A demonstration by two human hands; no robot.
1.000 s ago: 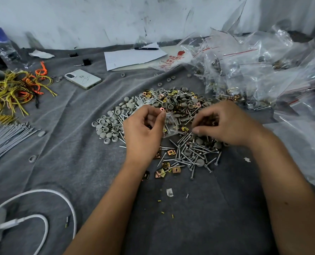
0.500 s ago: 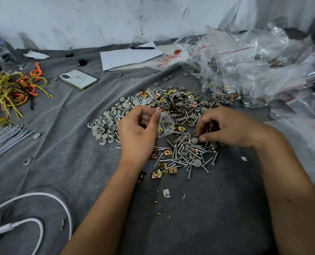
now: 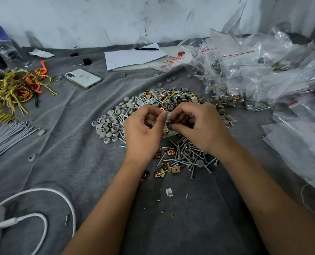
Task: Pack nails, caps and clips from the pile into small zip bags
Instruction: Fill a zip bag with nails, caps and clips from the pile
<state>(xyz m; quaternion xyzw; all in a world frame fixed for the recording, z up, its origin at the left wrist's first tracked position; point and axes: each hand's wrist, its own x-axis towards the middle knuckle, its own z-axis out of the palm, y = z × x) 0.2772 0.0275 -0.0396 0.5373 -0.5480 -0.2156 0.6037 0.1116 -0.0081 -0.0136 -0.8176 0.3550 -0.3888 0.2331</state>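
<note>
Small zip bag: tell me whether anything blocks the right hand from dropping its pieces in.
Nothing visible does. The left hand pinches the small zip bag at its top, and the right hand is right against it. The bag's mouth is hidden by the fingers.

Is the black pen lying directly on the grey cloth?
No, the black pen lies on the white sheet of paper near the wall, not on the grey cloth.
</note>
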